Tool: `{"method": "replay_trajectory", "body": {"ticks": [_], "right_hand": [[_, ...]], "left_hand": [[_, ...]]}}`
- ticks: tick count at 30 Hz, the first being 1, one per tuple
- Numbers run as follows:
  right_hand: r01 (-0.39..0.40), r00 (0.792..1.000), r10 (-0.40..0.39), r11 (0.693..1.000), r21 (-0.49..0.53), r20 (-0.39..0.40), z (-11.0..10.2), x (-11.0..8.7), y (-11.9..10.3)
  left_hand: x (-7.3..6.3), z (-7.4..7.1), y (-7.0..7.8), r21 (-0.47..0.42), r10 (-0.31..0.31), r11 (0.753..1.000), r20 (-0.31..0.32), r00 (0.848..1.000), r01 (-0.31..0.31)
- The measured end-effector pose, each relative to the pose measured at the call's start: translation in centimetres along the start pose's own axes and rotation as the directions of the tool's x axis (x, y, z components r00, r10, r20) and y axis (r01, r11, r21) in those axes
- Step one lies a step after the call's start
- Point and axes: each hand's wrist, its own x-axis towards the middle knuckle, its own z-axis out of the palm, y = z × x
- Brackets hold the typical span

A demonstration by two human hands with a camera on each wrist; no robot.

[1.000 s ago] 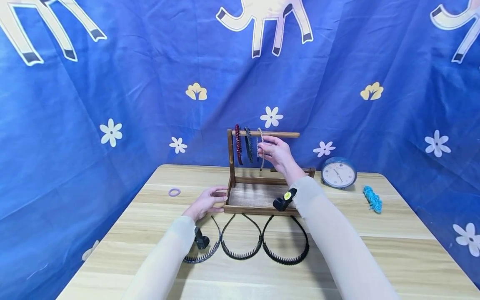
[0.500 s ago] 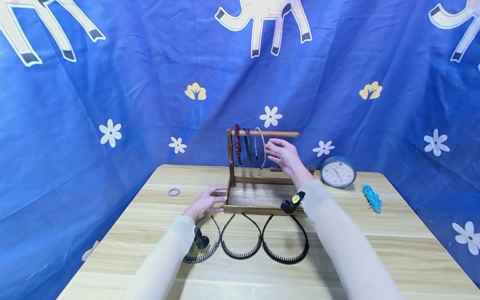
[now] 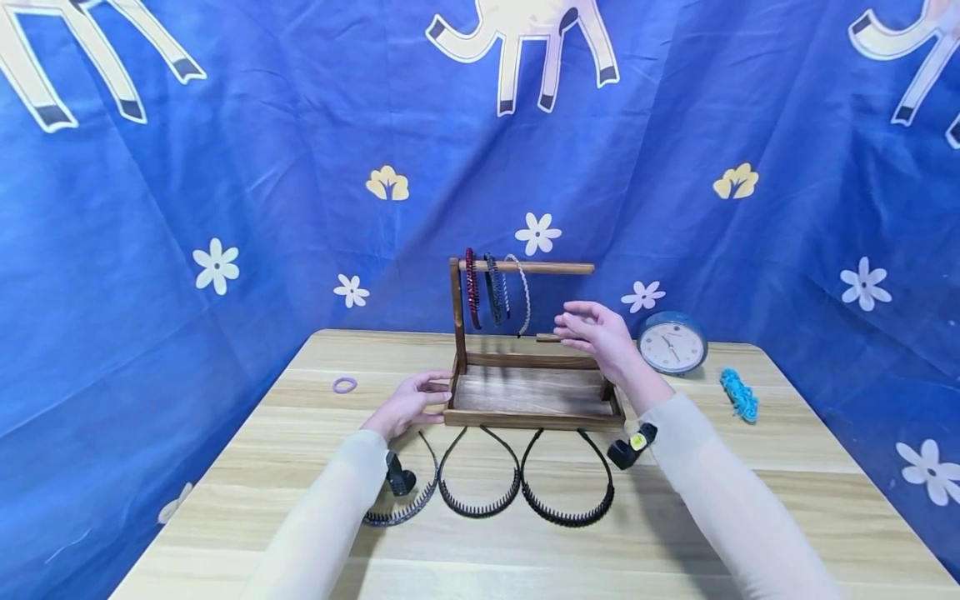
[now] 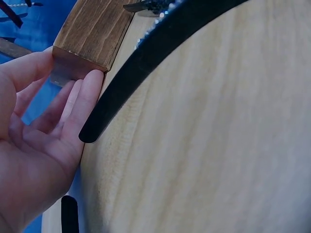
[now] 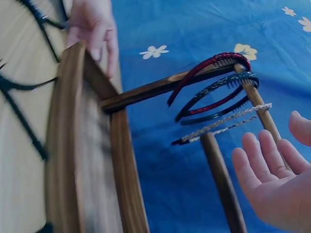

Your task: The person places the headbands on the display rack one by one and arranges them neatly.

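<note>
Left of centre in the frame, your left hand (image 3: 408, 405) touches the end of the wooden rack (image 3: 534, 421), fingers lightly spread. At upper centre, red (image 3: 472, 287), blue-grey (image 3: 492, 289) and pale braided headbands (image 3: 526, 298) hang on its bar (image 3: 562, 268); below, three dark headbands (image 3: 480, 511) lie on the table (image 3: 787, 533). Right of centre, your right hand (image 3: 604, 340) is loosely spread, holding nothing. Hanging the braided one looks finished; next probably calls for reaching down for another. Since half a second ago, that hand has drawn lower and rightward.
</note>
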Motion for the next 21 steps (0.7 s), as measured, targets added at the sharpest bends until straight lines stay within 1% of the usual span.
{"method": "replay_trajectory", "body": {"ticks": [5, 9, 13, 17, 21], "right_hand": [[0.007, 0.998, -0.002, 0.997, -0.082, 0.06, -1.2, -2.1, 0.8], [0.003, 0.994, 0.011, 0.991, -0.131, 0.105, -2.2, -4.1, 1.6], [0.02, 0.989, 0.005, 0.986, -0.167, 0.15, -3.1, -6.0, 2.1], [0.041, 0.985, -0.005, 0.978, -0.207, 0.172, -3.9, -7.7, 2.4], [0.067, 0.982, -0.015, 0.958, -0.28, 0.187, -4.6, -9.0, 2.7]], "left_hand": [[0.0, -0.1, 0.1, -0.004, 0.007, 1.0, 0.008, 1.0, -0.007], [0.1, -0.1, 0.0, -0.003, 0.0, 1.0, 0.012, 1.0, 0.0], [0.1, -0.2, 0.0, -0.01, -0.001, 1.0, 0.009, 1.0, 0.001], [0.1, -0.2, 0.1, -0.018, -0.001, 1.0, 0.007, 1.0, 0.001], [0.0, -0.1, 0.1, -0.016, 0.003, 1.0, 0.01, 1.0, -0.003]]}}
